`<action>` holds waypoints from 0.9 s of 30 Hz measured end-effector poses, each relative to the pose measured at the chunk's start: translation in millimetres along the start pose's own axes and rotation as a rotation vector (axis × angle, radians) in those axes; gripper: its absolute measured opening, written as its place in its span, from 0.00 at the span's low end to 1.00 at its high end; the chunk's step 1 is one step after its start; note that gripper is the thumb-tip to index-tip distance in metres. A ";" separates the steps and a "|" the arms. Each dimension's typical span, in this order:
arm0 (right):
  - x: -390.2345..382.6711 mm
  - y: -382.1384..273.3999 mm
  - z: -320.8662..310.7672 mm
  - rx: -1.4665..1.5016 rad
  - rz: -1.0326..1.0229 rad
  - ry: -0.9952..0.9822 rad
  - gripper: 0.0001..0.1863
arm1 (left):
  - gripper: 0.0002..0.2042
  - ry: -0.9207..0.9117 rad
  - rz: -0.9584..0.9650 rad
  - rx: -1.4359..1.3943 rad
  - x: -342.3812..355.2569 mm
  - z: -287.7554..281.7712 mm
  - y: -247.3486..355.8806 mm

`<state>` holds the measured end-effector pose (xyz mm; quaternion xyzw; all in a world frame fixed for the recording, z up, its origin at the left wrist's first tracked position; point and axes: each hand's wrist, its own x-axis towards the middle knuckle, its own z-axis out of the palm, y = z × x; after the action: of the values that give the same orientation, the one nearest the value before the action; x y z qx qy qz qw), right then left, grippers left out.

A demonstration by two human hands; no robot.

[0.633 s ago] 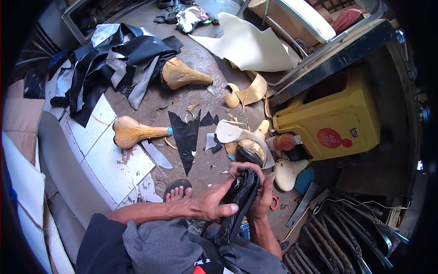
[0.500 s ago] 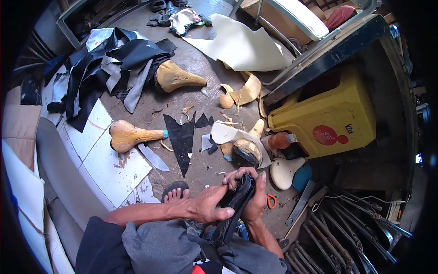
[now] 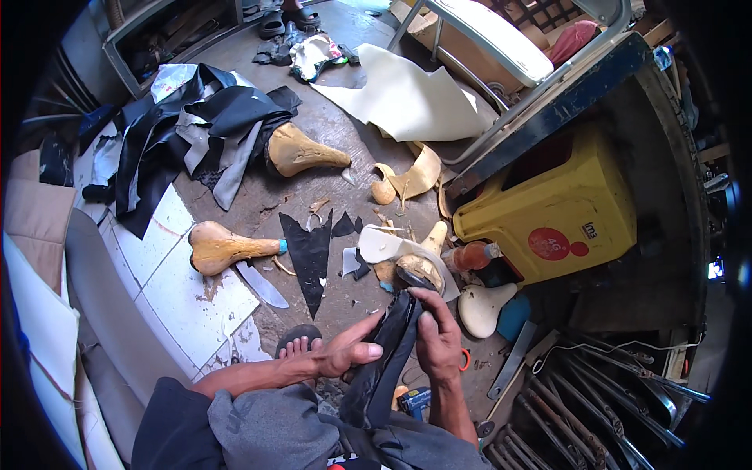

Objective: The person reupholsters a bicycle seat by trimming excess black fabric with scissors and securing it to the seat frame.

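A black bicycle saddle (image 3: 384, 356) stands tilted over my lap, its narrow end pointing away from me. My left hand (image 3: 348, 352) grips its left side, thumb laid along the edge and most fingers hidden behind. On the other side my right hand (image 3: 439, 337) holds the narrow end with bent fingers. Just past that end sits a worn saddle (image 3: 419, 272) with a pale sheet (image 3: 380, 244) against it. A cream saddle-shaped pad (image 3: 482, 309) lies right of my right hand. Below the hands, a blue tool (image 3: 415, 402) is partly hidden.
Two yellowed saddle pads (image 3: 223, 247) (image 3: 301, 150), a knife (image 3: 262, 284) and a black scrap (image 3: 308, 258) lie on the floor. A bottle (image 3: 470, 257) stands by the tipped yellow stool (image 3: 556, 211). Metal tubes (image 3: 572, 407) crowd the lower right; black sheets (image 3: 172, 133) heap far left.
My right hand has turned and opened its wrap slightly, now along the saddle's right side. My left hand has shifted a little left. A person's foot has appeared at the far top.
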<state>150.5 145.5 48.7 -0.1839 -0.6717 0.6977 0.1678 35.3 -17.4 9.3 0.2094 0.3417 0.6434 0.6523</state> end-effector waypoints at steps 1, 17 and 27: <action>-1.4 -1.7 -5.4 0.000 -0.001 -0.002 0.19 | 0.49 0.001 0.002 0.001 -0.5 -3.3 -2.0; -10.6 -3.7 -12.1 0.186 -0.161 -0.142 0.20 | 0.53 -0.202 -0.028 -0.092 -9.7 -7.9 0.0; -10.3 -0.2 -12.7 0.198 -0.194 -0.096 0.20 | 0.52 -0.165 0.005 -0.022 -10.9 -6.2 3.9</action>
<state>165.6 151.6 48.8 -0.0670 -0.6214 0.7491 0.2195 28.8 -28.8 9.8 0.2553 0.2790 0.6291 0.6791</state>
